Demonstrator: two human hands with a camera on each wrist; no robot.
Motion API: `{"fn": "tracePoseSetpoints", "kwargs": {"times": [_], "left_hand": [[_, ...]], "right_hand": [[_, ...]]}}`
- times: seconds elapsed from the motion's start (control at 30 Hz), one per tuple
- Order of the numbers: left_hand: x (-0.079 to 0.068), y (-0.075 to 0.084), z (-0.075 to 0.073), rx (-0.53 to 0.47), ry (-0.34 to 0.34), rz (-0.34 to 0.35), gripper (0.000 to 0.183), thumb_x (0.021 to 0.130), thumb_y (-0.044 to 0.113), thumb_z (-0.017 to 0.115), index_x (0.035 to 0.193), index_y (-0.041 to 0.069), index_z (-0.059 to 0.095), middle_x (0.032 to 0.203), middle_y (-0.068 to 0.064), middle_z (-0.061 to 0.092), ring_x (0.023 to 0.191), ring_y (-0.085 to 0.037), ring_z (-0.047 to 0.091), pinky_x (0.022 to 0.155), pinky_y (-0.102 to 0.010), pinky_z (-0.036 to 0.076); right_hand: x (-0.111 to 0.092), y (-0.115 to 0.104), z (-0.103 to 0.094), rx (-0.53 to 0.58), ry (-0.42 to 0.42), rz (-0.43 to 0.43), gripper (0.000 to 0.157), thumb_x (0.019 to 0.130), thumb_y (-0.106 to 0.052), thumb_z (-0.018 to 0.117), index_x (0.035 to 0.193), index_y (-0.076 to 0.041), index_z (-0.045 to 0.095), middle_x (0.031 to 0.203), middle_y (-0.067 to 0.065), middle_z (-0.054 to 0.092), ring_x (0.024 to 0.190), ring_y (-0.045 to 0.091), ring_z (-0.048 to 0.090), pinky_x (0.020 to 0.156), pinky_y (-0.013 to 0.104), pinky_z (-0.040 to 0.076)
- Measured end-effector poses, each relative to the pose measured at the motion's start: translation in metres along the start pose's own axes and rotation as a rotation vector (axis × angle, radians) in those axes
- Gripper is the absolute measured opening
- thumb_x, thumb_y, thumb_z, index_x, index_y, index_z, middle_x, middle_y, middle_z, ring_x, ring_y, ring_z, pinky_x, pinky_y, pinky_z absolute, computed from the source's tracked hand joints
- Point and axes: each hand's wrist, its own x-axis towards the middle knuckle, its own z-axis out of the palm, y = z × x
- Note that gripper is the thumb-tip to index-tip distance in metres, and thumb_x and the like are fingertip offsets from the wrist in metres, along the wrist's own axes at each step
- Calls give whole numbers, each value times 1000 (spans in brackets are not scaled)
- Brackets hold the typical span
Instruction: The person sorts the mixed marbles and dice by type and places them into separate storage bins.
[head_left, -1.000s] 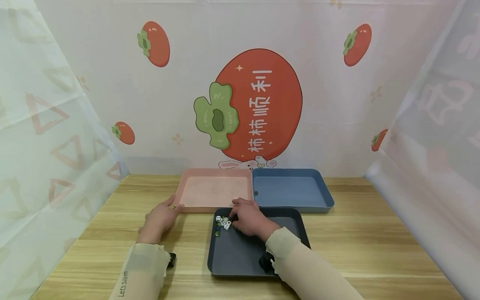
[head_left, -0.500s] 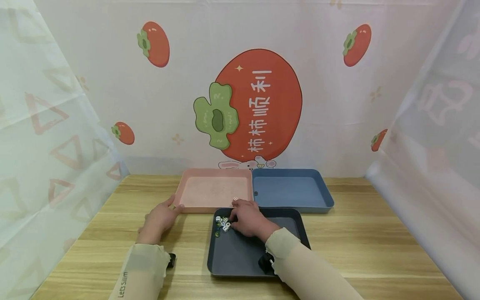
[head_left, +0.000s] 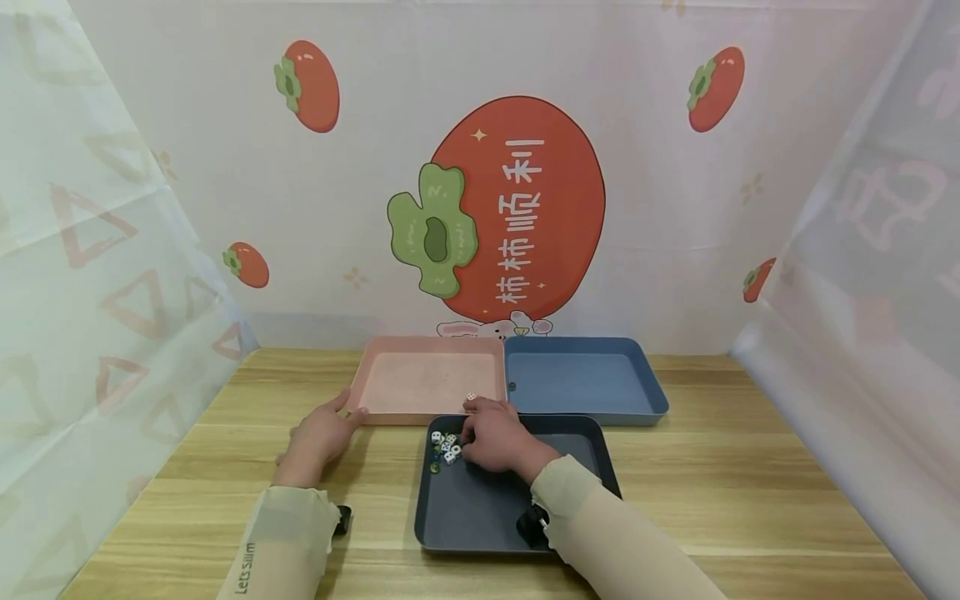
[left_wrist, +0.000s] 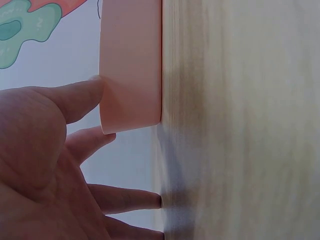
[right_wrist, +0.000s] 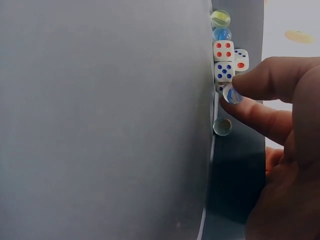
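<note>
In the right wrist view my right hand (right_wrist: pixel 295 115) pinches a clear marble with a blue-white swirl (right_wrist: pixel 233 94) between thumb and index finger. This happens in the far left part of the dark grey tray (head_left: pixel 480 517). Beside the fingertips lie several white dice (right_wrist: pixel 223 51), a yellow-swirled marble (right_wrist: pixel 220 18), a blue marble (right_wrist: pixel 222 34) and a clear greenish marble (right_wrist: pixel 222 127). My left hand (head_left: pixel 321 437) touches the near left corner of the pink tray (left_wrist: pixel 131 65) with thumb and index finger. Its fingers are fairly straight, the lower ones reaching the tabletop.
One white die (head_left: pixel 471 397) is in the pink tray, near its front right. The blue tray (head_left: pixel 587 418) adjoins it on the right, with a small dark marble (head_left: pixel 512 387) inside. All trays stand on a wooden table (head_left: pixel 720 483) before a printed cloth backdrop (head_left: pixel 645 275).
My right hand has shifted very slightly left, and a die by its fingertips has moved a little left and nearer. The left hand keeps its place on the pink tray.
</note>
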Motion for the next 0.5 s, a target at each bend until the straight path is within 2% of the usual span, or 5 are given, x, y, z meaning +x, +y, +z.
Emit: {"fn": "tracePoseSetpoints", "kwargs": {"times": [0.3, 0.5], "left_hand": [[1, 0, 0, -20, -2, -9, 72, 105, 50, 43, 158, 5, 24, 138, -32, 50, 129, -55, 38, 104, -76, 14], [0, 0, 0, -14, -1, -2, 72, 105, 50, 43, 157, 4, 25, 140, -32, 47, 129, -55, 38, 104, -76, 16]], "right_hand": [[0, 2, -9, 96, -26, 1, 13, 90, -16, 67, 81, -21, 74, 147, 12, 49, 141, 27, 36, 112, 58, 24], [1, 5, -20, 264, -38, 33, 16, 93, -14, 64, 82, -19, 74, 147, 14, 47, 131, 30, 48, 100, 47, 45]]}}
